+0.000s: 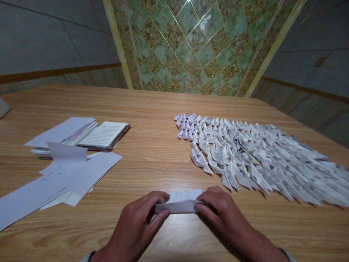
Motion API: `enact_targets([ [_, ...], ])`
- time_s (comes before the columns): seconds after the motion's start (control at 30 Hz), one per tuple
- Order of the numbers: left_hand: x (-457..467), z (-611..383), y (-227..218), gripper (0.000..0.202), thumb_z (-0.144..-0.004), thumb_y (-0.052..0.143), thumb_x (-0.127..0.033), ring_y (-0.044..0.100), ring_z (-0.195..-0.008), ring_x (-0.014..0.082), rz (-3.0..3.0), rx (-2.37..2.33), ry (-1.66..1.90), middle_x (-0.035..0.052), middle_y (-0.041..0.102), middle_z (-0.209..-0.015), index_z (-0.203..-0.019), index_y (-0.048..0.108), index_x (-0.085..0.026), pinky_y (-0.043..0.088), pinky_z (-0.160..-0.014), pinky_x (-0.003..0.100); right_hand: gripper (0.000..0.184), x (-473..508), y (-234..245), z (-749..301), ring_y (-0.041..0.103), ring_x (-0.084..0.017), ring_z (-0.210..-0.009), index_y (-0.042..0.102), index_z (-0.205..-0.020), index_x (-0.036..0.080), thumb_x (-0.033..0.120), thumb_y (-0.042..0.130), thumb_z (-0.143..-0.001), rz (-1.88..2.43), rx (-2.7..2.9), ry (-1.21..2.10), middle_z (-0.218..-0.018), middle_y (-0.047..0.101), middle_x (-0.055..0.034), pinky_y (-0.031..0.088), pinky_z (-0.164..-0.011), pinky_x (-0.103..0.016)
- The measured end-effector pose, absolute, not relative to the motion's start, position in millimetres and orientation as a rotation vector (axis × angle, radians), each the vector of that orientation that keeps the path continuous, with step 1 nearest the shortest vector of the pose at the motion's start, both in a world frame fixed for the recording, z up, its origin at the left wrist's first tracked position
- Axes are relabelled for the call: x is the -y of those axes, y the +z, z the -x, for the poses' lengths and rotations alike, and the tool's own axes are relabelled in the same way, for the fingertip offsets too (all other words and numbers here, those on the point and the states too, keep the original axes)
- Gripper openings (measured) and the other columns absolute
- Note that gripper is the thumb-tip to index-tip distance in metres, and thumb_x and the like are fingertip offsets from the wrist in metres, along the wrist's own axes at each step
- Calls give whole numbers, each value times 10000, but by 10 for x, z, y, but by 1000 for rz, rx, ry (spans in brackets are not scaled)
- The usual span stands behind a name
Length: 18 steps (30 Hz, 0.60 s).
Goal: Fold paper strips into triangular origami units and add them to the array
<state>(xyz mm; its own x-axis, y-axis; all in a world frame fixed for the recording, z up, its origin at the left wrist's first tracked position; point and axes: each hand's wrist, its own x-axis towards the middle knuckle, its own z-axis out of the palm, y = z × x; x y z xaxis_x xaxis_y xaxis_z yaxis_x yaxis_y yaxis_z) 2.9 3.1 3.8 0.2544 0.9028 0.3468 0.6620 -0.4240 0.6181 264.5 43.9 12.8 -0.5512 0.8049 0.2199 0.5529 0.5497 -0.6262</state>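
Note:
A small folded sheet of paper (182,206) with faint writing on its upper face is held just over the near part of the table. Its near edge shows a raised fold. My left hand (139,218) pinches the paper's left end between thumb and fingers. At the right end, my right hand (222,209) grips it the same way. Close beyond my right hand lie many folded paper boats (245,156) in crowded rows, mostly white and printed, with a few pale purple ones (187,125) at the far left corner.
On the left of the wooden table (152,145) lie loose paper sheets (79,174), one bent upright. Behind them sit a stack of papers (62,131) and a printed booklet pile (105,134). A tiled wall (188,47) stands beyond the far edge.

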Motion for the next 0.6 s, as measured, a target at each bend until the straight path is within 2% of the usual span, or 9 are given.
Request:
enact_targets([
  [0.07,-47,-38,45,110,-933,621,-256,744,-746,164,-2160,-1452,982,16,782,-969,-827,602,-234,546,-652,219,370,-467,96,-2634,587,-165,-666,696,-785,189,370,501,-1041,1109,2305,672,-684,673,-20,370,-650,-284],
  [0.23,-87,-49,71,173,-941,604,-279,692,-610,148,-2120,-1471,909,-13,747,-772,-775,603,-230,494,-563,215,319,-507,54,-2623,572,-156,-630,690,-744,188,319,564,-1006,1131,2322,630,-647,660,-9,349,-633,-278],
  [0.47,-102,-37,22,159,-902,631,-234,729,-707,180,-2145,-1477,909,13,771,-850,-745,605,-225,534,-630,243,152,-495,89,-2630,577,-185,-705,700,-784,179,249,666,-915,1245,2280,569,-724,672,-27,357,-671,-295],
  [0.6,-102,-38,34,164,-925,625,-230,725,-670,162,-2139,-1452,952,-1,771,-833,-762,603,-228,532,-602,224,96,-487,137,-2650,576,-193,-721,708,-816,181,262,723,-866,1271,2265,657,-737,660,-23,374,-676,-301],
])
